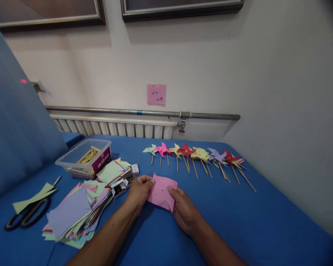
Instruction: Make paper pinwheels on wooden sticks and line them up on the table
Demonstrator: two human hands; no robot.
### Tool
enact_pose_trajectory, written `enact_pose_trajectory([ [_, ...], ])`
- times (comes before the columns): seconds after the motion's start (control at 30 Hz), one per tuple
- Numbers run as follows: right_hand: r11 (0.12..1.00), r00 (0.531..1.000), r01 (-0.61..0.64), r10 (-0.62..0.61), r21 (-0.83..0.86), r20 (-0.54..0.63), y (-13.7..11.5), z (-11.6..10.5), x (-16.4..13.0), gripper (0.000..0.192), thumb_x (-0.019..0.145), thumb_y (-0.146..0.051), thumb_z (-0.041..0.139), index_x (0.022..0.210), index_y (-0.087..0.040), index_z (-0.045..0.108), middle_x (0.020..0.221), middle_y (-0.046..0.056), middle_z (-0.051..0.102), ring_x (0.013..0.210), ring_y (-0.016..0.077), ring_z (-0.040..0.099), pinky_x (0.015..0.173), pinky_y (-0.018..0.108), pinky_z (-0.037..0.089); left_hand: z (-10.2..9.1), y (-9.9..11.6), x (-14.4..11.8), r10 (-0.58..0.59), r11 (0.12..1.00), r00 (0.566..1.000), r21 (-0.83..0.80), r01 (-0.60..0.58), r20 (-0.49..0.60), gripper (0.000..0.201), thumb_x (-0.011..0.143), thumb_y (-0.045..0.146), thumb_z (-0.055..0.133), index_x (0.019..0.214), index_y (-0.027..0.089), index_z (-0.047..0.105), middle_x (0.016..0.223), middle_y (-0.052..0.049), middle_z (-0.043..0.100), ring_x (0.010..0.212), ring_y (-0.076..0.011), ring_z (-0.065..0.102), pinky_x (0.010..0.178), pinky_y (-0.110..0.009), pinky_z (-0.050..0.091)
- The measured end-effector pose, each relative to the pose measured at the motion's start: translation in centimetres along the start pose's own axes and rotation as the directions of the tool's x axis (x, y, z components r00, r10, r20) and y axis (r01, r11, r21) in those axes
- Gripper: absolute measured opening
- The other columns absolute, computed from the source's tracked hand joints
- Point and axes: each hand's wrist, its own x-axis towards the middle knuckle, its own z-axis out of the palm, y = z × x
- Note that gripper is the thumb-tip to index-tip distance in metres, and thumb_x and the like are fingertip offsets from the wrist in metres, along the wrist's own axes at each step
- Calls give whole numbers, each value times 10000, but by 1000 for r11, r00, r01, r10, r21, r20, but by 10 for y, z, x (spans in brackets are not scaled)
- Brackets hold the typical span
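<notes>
A pink paper square [161,195] with a small dark hole or dot at its middle is held up between my two hands above the blue table. My left hand [140,188] pinches its left edge, thumb on top. On the right side, my right hand [184,208] grips the sheet, thumb on its face and fingers behind. The sheet is slightly bent, and slits seem to run in from its corners. Just left of my left hand lie small open boxes [119,189] with dark little pins or tacks in them.
Stacked coloured paper [69,210] lies at left, beside black-handled scissors [30,214] under green paper strips [34,197]. Behind stands a clear plastic tub [69,160] of wooden sticks [89,154]. Several finished pinwheels [185,150] line the back right. A radiator [122,127] and pipe run along the wall.
</notes>
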Motion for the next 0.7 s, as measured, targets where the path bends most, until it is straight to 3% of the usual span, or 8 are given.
enact_pose_trajectory([
  [0.7, 1000, 1000, -2, 2, -13, -11, 2, 0, -1, 443, 758, -459, 953, 1046, -153, 810, 988, 137, 854, 1063, 363, 788, 977, 500, 588, -2, -3, 2, 17, 1000, 1000, 5, -17, -2, 416, 526, 513, 884, 642, 181, 662, 548, 38, 556, 521, -95, 408, 543, -245, 286],
])
